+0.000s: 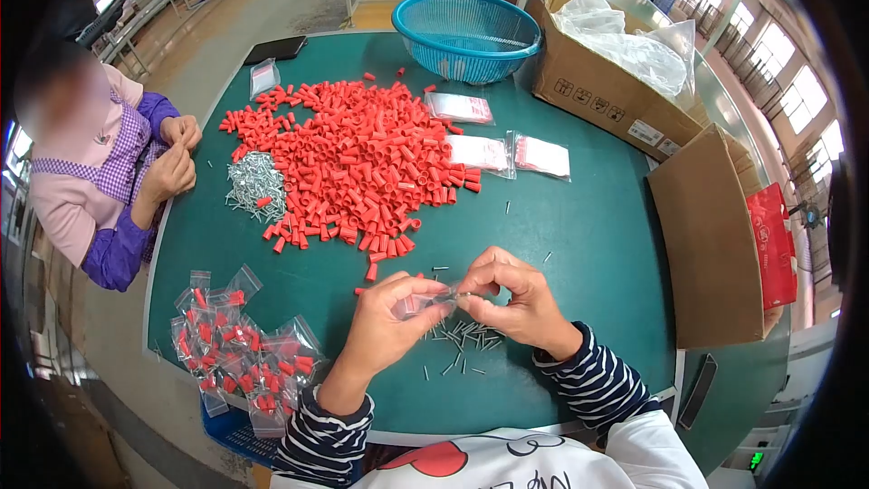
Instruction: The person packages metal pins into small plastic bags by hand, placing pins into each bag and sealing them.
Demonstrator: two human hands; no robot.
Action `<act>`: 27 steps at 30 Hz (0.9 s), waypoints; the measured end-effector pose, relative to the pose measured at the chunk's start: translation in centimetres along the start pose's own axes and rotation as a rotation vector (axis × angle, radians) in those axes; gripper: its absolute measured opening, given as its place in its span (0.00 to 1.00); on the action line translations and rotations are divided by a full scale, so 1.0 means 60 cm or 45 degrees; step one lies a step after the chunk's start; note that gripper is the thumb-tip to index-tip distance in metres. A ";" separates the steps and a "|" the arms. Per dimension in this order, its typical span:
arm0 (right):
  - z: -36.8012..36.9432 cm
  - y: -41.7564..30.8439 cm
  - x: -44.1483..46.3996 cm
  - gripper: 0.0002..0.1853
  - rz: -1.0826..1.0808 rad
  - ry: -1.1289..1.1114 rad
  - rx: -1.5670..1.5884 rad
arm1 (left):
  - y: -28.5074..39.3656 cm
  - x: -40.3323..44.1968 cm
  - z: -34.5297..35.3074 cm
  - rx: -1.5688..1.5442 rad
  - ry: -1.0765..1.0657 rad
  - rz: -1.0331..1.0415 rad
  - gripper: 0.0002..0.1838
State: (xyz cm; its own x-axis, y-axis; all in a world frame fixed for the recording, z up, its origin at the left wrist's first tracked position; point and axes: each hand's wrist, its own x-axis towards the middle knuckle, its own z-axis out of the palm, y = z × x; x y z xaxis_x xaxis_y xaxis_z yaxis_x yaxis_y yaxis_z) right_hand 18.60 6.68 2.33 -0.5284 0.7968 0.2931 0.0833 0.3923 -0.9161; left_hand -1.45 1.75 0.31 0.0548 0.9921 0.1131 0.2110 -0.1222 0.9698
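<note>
My left hand (385,321) is closed on a small clear plastic bag (412,305) above the front of the table. At the bag's right end, my right hand (520,302) pinches with thumb and forefinger. Whether it grips the bag's edge, a screw or both is too small to tell. Beneath my hands lies a loose scatter of small silver screws (466,337). Just beyond them spreads a large heap of red plastic caps (362,154), with a pile of silver screws (255,183) at its left side.
Filled bags of red caps (240,344) are heaped at the table's left front corner. Stacks of flat clear bags (541,157) lie right of the heap. A blue basket (466,32) and cardboard boxes (706,244) line the far and right sides. A co-worker (109,154) sits left.
</note>
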 end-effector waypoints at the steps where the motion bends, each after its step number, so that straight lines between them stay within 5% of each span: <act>1: 0.000 0.001 0.001 0.07 -0.046 -0.005 -0.047 | -0.003 0.000 -0.002 -0.025 -0.011 -0.025 0.13; 10: -0.014 -0.007 -0.004 0.11 0.033 0.075 -0.168 | 0.002 0.005 0.001 -0.116 0.026 -0.146 0.11; 13: -0.026 0.007 -0.003 0.13 -0.199 -0.004 -0.185 | -0.001 0.006 0.001 -0.285 0.032 -0.222 0.10; 22: -0.017 -0.008 0.007 0.06 -0.263 -0.258 -0.722 | -0.006 0.005 -0.003 -0.458 -0.043 -0.220 0.12; 27: -0.022 -0.008 0.020 0.05 -0.223 -0.217 -0.605 | 0.006 0.008 -0.012 -0.516 -0.020 -0.281 0.15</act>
State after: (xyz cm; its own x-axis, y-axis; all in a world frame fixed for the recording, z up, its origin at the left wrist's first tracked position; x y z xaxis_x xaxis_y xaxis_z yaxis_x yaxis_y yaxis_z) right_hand 19.05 8.09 3.50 -0.6952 0.6303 0.3456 0.3340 0.7090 -0.6211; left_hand -2.05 2.19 0.89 0.0666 0.9922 -0.1057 -0.1793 0.1161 0.9769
